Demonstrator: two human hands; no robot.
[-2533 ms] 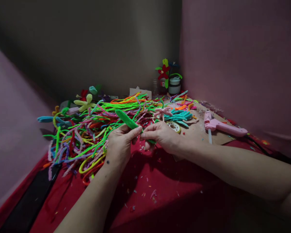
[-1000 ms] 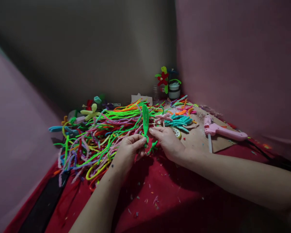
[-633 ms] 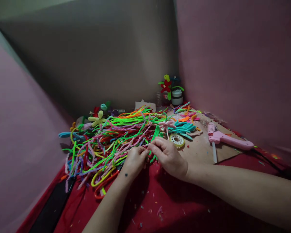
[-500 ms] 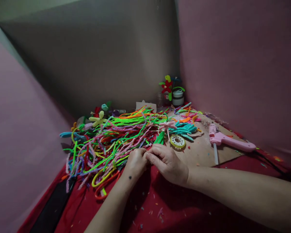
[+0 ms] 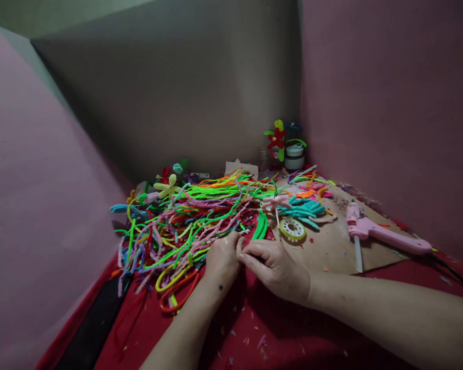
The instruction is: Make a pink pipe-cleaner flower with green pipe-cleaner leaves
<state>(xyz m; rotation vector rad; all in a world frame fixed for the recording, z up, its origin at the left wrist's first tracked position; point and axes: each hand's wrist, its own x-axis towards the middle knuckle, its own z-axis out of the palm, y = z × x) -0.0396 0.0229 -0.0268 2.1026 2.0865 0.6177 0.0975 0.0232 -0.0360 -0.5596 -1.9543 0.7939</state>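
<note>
Just beyond the fingers (image 5: 257,250), green strands (image 5: 260,227).

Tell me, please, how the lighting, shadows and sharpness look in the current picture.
Head view: dim overall, with a paler streak on the grey back wall; head view: dark shadow on the red cloth around the right hand; head view: pink glue gun fairly crisp, no strong glare on the green piece.

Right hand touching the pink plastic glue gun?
Apart. The head view shows bare brown flat cardboard between the right hand and the pink plastic glue gun.
</note>
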